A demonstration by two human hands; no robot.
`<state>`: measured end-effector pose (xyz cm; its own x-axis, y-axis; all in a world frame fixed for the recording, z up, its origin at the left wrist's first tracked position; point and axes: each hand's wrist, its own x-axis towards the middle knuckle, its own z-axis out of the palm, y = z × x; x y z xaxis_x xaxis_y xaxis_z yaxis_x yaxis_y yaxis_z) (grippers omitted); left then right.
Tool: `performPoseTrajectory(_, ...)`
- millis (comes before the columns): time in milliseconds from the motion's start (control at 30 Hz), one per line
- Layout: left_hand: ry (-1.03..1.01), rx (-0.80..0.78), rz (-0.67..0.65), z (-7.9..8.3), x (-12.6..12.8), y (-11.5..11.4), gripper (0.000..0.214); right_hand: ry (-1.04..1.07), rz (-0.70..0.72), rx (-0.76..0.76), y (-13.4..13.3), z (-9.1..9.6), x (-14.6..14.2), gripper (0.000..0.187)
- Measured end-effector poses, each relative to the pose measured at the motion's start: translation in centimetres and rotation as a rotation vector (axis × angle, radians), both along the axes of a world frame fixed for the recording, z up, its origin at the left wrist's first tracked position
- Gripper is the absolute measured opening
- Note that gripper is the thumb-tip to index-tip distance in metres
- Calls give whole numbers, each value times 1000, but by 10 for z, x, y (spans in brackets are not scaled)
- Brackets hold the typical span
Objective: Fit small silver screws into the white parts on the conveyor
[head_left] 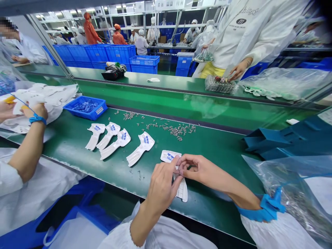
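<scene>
Fingers of left hand (pixel 162 185) and right hand (pixel 201 169) pinch narrowly on white plastic shell (pixel 168 156); its long axis runs far-left to near-right. Loose screws (pixel 178 130) lie just beyond

- Long green worktop (pixel 220 152).
- 4 white pieces (pixel 141 148) lie in a row on it.
- 1 lone piece (pixel 168 156) lies nearer the front.
- A blue tray (pixel 79 116) and tiny screws (pixel 178 130) lie behind.
</scene>
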<state>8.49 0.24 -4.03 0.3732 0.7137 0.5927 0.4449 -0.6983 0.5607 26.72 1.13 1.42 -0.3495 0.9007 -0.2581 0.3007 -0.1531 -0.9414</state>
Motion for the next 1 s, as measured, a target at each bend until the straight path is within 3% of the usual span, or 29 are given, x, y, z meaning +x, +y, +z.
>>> performPoseTrajectory(400,19,-59,-41,1,-1,0,65,-236,29,132,-7,7,0,23)
performPoseTrajectory(1000,74,-59,-67,4,-2,-2,71,-155,71,2,-7,8,0,15)
